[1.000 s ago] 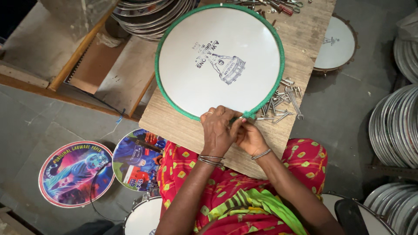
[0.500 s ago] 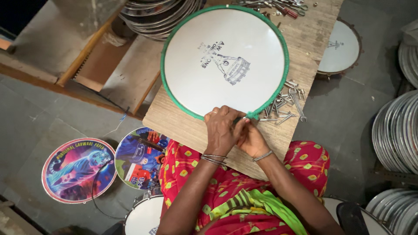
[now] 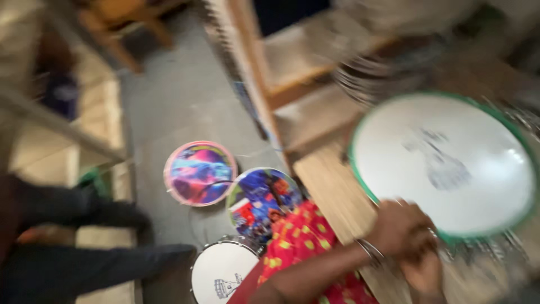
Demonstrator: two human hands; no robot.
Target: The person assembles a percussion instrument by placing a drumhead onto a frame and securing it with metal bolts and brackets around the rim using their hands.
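Two hands: both meet at the drum's 6 o'clock rim, blurred.
Desk (image 3: 332,186): wooden, carrying the drum.
Drum (image 3: 444,163): white skin, green hoop seated all round; lies flat.
Floor discs: pink one (image 3: 199,173) at 9 o'clock.
Left hand (image 3: 399,228): fingers curled at hoop; grip unclear.
Right hand (image 3: 423,273): fingers hidden, cannot tell.
Progress: rim work seemingly unfinished.

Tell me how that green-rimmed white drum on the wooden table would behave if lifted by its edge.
The green-rimmed drum looks like a shallow hoop with a thin white skin, so probably light for its width. The rim should hold stiff; the skin likely dents if pressed. Lying flat on the table, it seems unlikely to roll. Both hands meet at its near edge.
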